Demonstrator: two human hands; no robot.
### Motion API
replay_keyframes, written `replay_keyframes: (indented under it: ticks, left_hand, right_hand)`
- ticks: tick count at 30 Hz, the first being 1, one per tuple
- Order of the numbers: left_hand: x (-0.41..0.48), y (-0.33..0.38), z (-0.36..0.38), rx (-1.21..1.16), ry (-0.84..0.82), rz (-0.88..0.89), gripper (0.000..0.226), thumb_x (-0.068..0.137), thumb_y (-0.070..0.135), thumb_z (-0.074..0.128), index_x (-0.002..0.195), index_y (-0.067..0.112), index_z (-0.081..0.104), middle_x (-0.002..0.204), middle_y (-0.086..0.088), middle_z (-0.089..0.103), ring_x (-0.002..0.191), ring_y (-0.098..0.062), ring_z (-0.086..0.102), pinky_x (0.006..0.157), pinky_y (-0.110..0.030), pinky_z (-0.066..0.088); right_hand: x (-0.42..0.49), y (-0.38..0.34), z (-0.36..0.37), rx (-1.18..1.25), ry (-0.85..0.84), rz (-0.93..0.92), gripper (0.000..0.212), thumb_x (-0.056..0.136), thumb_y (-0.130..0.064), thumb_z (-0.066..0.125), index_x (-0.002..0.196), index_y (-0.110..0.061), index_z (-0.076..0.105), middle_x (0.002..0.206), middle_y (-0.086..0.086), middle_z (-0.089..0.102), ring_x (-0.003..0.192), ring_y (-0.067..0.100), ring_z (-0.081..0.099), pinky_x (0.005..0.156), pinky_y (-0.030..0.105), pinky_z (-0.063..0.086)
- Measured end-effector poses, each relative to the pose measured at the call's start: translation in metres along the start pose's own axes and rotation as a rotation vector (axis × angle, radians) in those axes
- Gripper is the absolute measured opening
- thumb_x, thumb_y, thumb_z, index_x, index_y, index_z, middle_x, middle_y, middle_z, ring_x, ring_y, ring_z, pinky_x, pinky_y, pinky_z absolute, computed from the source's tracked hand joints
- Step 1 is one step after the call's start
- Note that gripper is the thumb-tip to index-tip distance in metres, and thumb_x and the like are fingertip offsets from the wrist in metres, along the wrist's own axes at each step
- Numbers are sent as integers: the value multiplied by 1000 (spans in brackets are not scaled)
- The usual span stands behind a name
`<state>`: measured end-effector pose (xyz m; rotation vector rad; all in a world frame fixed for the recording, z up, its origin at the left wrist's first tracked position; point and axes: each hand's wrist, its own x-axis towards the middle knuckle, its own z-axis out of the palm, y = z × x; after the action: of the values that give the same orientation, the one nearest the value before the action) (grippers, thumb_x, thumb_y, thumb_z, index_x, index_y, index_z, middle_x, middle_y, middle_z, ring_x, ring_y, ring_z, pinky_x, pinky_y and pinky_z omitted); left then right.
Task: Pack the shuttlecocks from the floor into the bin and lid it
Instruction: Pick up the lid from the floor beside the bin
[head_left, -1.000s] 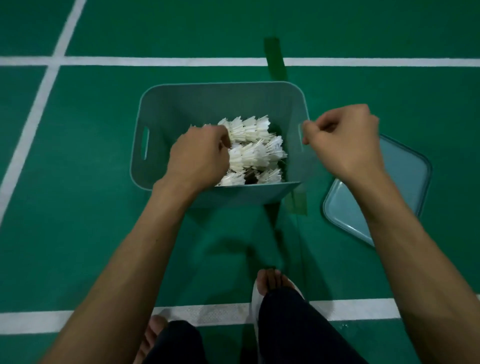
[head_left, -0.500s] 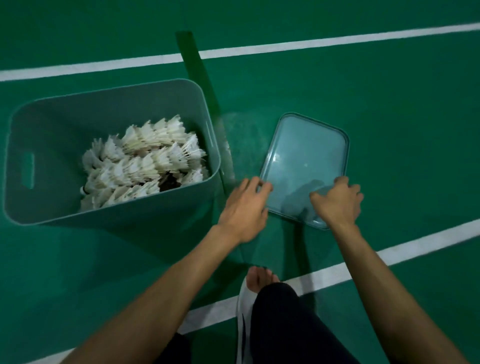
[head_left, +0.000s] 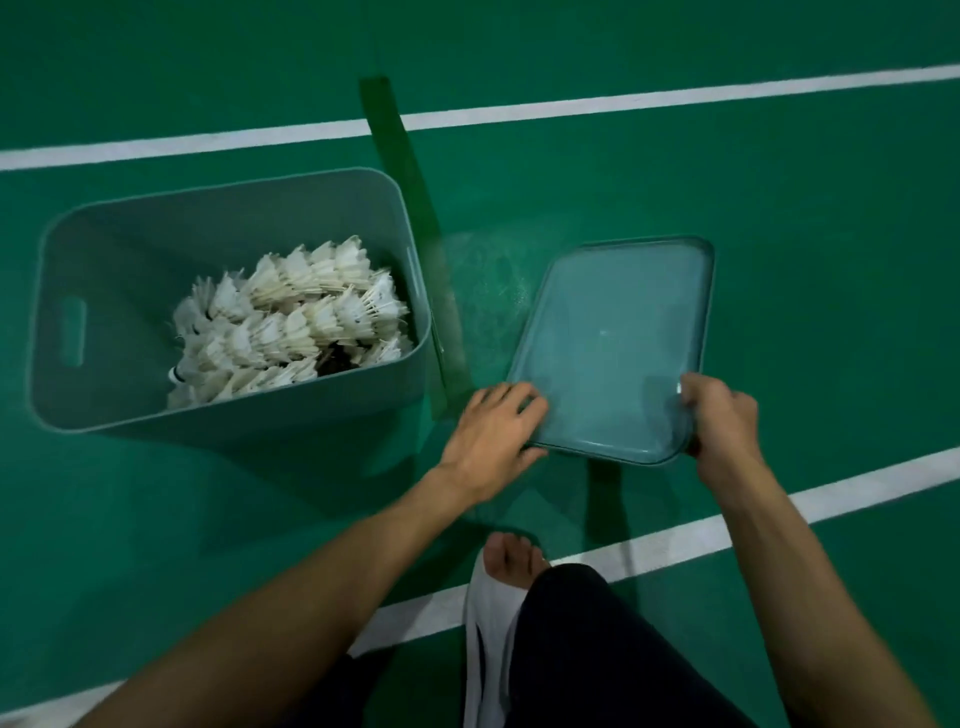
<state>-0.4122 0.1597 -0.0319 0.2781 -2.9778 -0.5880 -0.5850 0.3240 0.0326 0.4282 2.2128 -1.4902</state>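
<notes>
Both hands on the lid's near corners
Left hand (head_left: 488, 436) and right hand (head_left: 722, 415) grip the lid (head_left: 613, 338), on the floor beside the shuttlecocks' (head_left: 291, 322) bin (head_left: 228, 208); lift level, seat corners evenly.

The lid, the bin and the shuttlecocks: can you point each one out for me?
lid (head_left: 618, 343), head view, on its flat middle panel.
bin (head_left: 156, 244), head view, on its far inner wall.
shuttlecocks (head_left: 291, 322), head view, on white feathers mid-pile.
</notes>
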Motion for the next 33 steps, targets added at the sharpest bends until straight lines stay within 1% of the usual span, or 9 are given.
replay_keyframes:
  ticks: [4, 6, 10, 13, 18, 22, 25, 28, 33]
  left_hand:
    - [-21, 19, -48, -265, 309, -74, 15, 96, 19, 59, 109, 12, 56, 90, -1, 65, 76, -28, 62, 61, -40, 51]
    - [-33, 22, -82, -477, 484, -244, 9, 97, 14, 60, 103, 10, 55, 68, 4, 49, 58, -24, 47, 53, -32, 39]
    - [-73, 4, -149, -856, 656, -368, 5, 100, 1, 54, 102, 5, 54, 81, -9, 58, 74, -30, 56, 67, -36, 51]
    - [-111, -39, -187, -1032, 851, -467, 18, 100, -1, 50, 108, 13, 56, 105, -10, 68, 91, -14, 65, 84, -32, 54]
    - [-168, -107, -210, -1044, 1002, -730, 17, 95, 13, 53, 106, 22, 62, 108, -7, 73, 98, -22, 65, 95, -42, 52]
    - [-189, -145, -214, -819, 980, -880, 13, 99, 18, 53, 104, 23, 64, 95, -4, 69, 86, -19, 63, 88, -38, 53]
    - [-196, -175, -203, -590, 900, -1024, 38, 90, 41, 51, 117, 19, 65, 108, -17, 60, 106, -36, 57, 102, -53, 48]
    - [-190, -180, -194, -604, 862, -1026, 41, 99, 30, 50, 135, 13, 60, 127, -10, 52, 126, -32, 49, 113, -47, 39]
    - [-178, -186, -186, -761, 901, -939, 41, 104, 24, 45, 141, 8, 56, 136, -5, 62, 122, -18, 59, 110, -36, 46]
  right_hand:
    - [-63, -67, -1, 223, -264, -267, 17, 66, -31, 69, 74, -17, 62, 65, -1, 59, 63, 16, 58, 51, 23, 50]
    - [-81, -91, 6, 248, -352, -458, 37, 67, -54, 79, 81, -22, 66, 78, -2, 67, 77, 13, 65, 61, 28, 57]
    - [-83, -92, 40, -79, -75, -759, 69, 77, -70, 71, 120, -17, 63, 119, 4, 59, 111, 14, 56, 106, 41, 47]
    - [-92, -83, 75, -143, -155, -701, 95, 73, -64, 79, 143, -10, 44, 136, 1, 49, 125, 16, 52, 111, 33, 42]
    - [-127, -83, 145, -3, -494, -580, 43, 86, -26, 79, 122, -8, 66, 111, -1, 74, 92, 8, 72, 83, 30, 57]
    - [-153, -73, 190, -111, -340, -662, 46, 76, -45, 71, 107, -11, 70, 97, 2, 75, 89, 23, 73, 81, 41, 60]
    - [-160, -62, 201, -233, -225, -786, 35, 84, -43, 68, 101, -12, 71, 89, 4, 73, 84, 27, 70, 81, 41, 57]
    - [-154, -52, 202, -330, -94, -884, 39, 83, -50, 65, 98, -15, 74, 93, 9, 69, 84, 30, 64, 82, 43, 53]
    - [-138, -41, 208, -350, -100, -860, 31, 91, -34, 66, 102, -8, 77, 96, 15, 69, 85, 32, 64, 83, 34, 48]
